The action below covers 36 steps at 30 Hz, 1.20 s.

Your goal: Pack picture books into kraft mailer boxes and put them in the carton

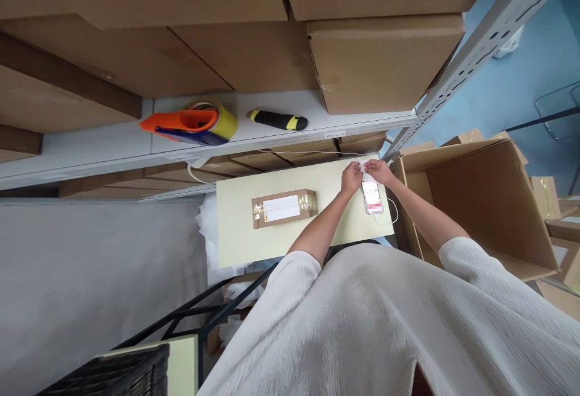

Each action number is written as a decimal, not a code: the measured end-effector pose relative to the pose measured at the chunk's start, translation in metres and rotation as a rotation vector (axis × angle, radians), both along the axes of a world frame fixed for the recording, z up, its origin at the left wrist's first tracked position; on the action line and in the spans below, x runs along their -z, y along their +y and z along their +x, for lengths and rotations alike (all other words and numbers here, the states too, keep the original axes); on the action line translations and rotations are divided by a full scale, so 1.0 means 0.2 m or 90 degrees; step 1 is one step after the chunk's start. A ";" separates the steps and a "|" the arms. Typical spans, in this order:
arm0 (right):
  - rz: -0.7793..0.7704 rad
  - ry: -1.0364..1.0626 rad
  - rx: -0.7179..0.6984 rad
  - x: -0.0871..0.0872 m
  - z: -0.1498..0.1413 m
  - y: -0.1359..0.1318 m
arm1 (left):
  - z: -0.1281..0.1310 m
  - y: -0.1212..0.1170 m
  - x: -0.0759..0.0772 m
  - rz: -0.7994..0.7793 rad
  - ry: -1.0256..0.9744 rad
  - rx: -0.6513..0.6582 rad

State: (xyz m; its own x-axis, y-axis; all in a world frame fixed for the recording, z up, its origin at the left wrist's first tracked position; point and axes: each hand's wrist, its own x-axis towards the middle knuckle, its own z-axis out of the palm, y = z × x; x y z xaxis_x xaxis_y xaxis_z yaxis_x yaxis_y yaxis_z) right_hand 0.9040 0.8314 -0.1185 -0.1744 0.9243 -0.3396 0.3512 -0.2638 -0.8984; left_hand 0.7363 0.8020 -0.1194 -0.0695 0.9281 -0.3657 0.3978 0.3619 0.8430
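Note:
Both my hands are together over the far right corner of a pale yellow table point(235, 233). My left hand point(351, 177) and my right hand point(378, 171) pinch a small white slip of paper point(365, 168) between their fingertips. Just below them a phone point(372, 197) lies on the table with its screen lit and a white cable running from it. A small brown taped parcel point(283, 207) with a white label lies flat on the middle of the table, a hand's length left of my left hand.
A white shelf point(136, 136) ahead carries an orange tape dispenser point(193, 124) with yellow tape and a black-and-yellow utility knife point(278, 120), with stacked cardboard boxes point(385, 61) behind. An open cardboard box point(489, 197) stands at right. A dark basket point(118, 372) sits lower left.

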 end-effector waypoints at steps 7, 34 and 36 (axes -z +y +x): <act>0.013 0.002 -0.017 0.02 0.01 0.01 | -0.01 -0.01 -0.01 0.013 -0.004 -0.005; 0.059 -0.024 -0.030 0.06 -0.03 -0.01 | -0.05 0.00 -0.02 0.005 -0.042 -0.003; 0.075 -0.065 -0.033 0.05 -0.02 -0.01 | -0.06 0.00 -0.03 0.004 -0.051 -0.001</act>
